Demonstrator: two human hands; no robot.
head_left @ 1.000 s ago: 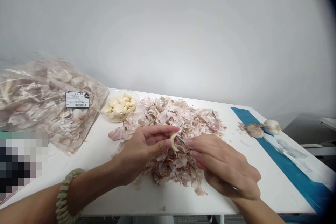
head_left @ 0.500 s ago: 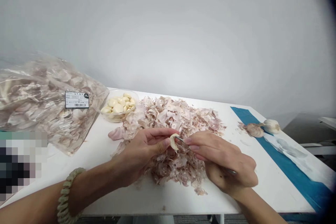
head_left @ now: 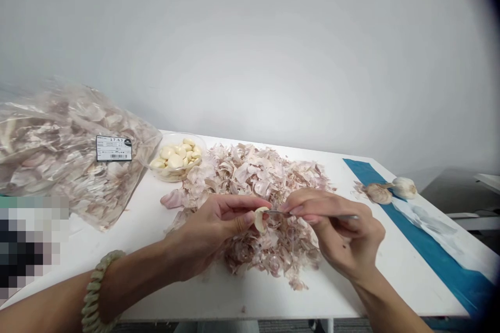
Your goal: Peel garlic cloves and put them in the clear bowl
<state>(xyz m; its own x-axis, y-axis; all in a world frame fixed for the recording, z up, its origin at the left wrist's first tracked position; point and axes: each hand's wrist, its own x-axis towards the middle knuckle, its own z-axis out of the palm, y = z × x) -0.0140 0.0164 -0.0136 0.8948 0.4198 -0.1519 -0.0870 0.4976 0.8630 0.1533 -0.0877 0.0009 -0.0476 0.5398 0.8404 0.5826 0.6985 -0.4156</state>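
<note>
My left hand (head_left: 219,229) pinches a pale garlic clove (head_left: 260,219) between thumb and fingertips, above a heap of papery garlic skins (head_left: 269,255). In my right hand (head_left: 339,229) is a thin metal tool (head_left: 332,215), perhaps a small knife; the fingers hide much of it. Its tip touches the clove's right side or lies just against it. Beyond my left hand, a clear plastic bowl (head_left: 203,146) holds several peeled garlic cloves (head_left: 175,158). One unpeeled, pinkish clove (head_left: 173,199) rests at the heap's left edge.
At the left lies a large clear bag of garlic skins (head_left: 70,151) with a price label (head_left: 114,149). Garlic bulbs (head_left: 404,188) sit at the right, by a blue strip (head_left: 417,239) on the white table (head_left: 175,296). A grey wall (head_left: 250,52) stands behind.
The right hand has turned, bringing the metal tool from a slant to nearly level. The clove has shifted slightly down and right with my left hand.
</note>
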